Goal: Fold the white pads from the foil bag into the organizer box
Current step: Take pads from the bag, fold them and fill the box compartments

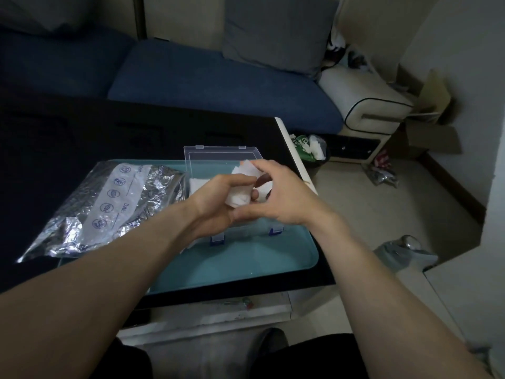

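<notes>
A white pad (240,197) is held over the clear organizer box (194,166), whose lid stands open at the back. My left hand (218,199) grips the pad from the left, fingers curled round its crumpled lower part. My right hand (281,195) pinches the pad's upper edge from the right. More white pads (198,184) lie inside the box at its left end. The crinkled foil bag (109,206) lies to the left, partly on the teal tray (246,263) that carries the box.
The tray sits on a black table (82,138) whose right edge runs close to the box. A blue sofa (218,80) stands behind. On the floor to the right are a small bin (311,149), a cardboard box (429,124) and plastic bags (404,253).
</notes>
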{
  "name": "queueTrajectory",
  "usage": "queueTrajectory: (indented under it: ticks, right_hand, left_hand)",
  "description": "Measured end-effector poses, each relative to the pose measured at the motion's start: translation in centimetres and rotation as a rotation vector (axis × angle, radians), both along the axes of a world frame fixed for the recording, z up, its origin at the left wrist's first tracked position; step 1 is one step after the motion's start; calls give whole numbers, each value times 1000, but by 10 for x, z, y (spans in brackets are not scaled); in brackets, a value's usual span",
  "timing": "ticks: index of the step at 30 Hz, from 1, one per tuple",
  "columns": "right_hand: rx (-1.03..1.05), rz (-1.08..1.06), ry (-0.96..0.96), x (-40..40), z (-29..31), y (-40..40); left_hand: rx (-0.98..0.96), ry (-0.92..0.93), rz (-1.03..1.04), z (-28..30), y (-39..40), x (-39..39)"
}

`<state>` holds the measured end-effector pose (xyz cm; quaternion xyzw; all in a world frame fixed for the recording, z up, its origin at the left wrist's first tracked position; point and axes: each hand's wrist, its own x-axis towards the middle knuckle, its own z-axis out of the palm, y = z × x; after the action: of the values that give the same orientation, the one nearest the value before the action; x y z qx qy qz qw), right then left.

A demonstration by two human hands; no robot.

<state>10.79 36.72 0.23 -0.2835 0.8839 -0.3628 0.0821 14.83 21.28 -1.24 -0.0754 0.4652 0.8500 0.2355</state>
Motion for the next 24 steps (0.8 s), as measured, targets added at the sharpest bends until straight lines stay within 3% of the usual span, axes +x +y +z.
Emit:
queueTrajectory:
  ticks: [4,8,13,18,24]
  right_hand:
    - [104,81,-74,8,-1,-9]
    - [2,113,-111,6,-6,-10]
    - [71,64,40,5,-5,-10]
    - [107,90,54,3,-9,-10]
    - [-32,96,-71,0,0,4]
  left_hand:
    - [76,-36,-19,1,1,1]
    - [68,-39,-45,1,1,-1]
    - [-111,-19,-15,-3,4,0]
    - [-68,30,-39,-1,3,1]
    - [-419,96,-7,-7,-2,3]
